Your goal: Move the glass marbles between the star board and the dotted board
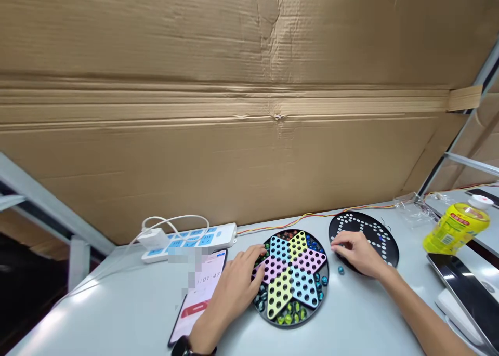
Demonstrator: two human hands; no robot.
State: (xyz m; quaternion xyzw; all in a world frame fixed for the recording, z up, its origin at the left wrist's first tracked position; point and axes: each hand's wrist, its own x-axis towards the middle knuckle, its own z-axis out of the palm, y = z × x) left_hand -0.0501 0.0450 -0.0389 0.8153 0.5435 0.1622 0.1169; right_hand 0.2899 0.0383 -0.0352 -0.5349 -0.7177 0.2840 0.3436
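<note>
A round black Chinese checkers board (291,276) with a pastel star lies on the grey table, with coloured marbles in its rim trays. My left hand (238,283) rests on the board's left edge, fingers curled over the marbles there. My right hand (356,252) lies on the left part of a second black disc (368,231) dotted with white holes, fingers bent down; whether they hold anything is hidden. One blue marble (341,269) sits loose on the table between board and disc.
A phone (199,293) showing a timer lies left of the board, behind it a white-and-blue power strip (191,239) with a charger. A yellow bottle (456,228) lies at right, a dark tablet (463,288) in front of it. A cardboard wall (234,111) stands behind.
</note>
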